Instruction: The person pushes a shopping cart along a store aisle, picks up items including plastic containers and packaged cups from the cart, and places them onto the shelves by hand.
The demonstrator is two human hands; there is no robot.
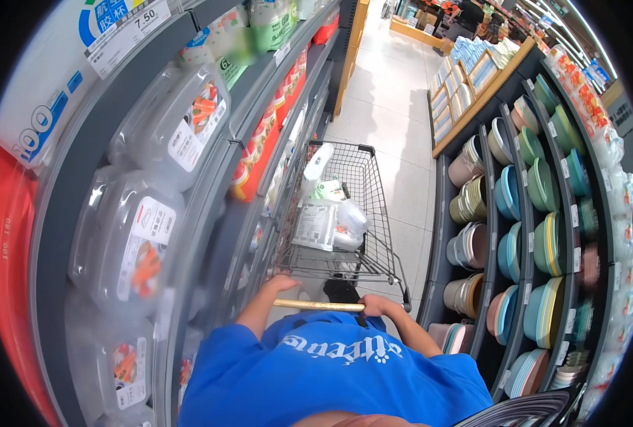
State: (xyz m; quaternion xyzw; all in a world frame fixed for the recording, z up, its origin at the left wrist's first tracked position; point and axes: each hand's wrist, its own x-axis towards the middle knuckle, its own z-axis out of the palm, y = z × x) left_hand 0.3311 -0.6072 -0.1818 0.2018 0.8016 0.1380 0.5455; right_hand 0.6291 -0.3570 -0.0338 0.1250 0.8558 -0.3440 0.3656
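A black wire shopping cart [380, 206] stands in front of me in the aisle, with a pale yellowish handle [320, 305] across its near end. My right hand [378, 306] is curled round the right end of this handle. At the left end, my left hand [281, 283] reaches a little past the bar with its fingers stretched out; whether it touches the cart is unclear. Inside the cart lie a white package with printed text [315, 224], clear plastic containers [352, 219], a green-and-white packet [328, 189] and a long white item [318, 162].
Close on my left, a shelf holds clear plastic food boxes [142, 235] and red packages [259, 149]. Shelves of colored basins [544, 235] line the right side. Tiled floor [380, 99] runs ahead past a wooden display [466, 92]; a person in black [466, 18] is far off.
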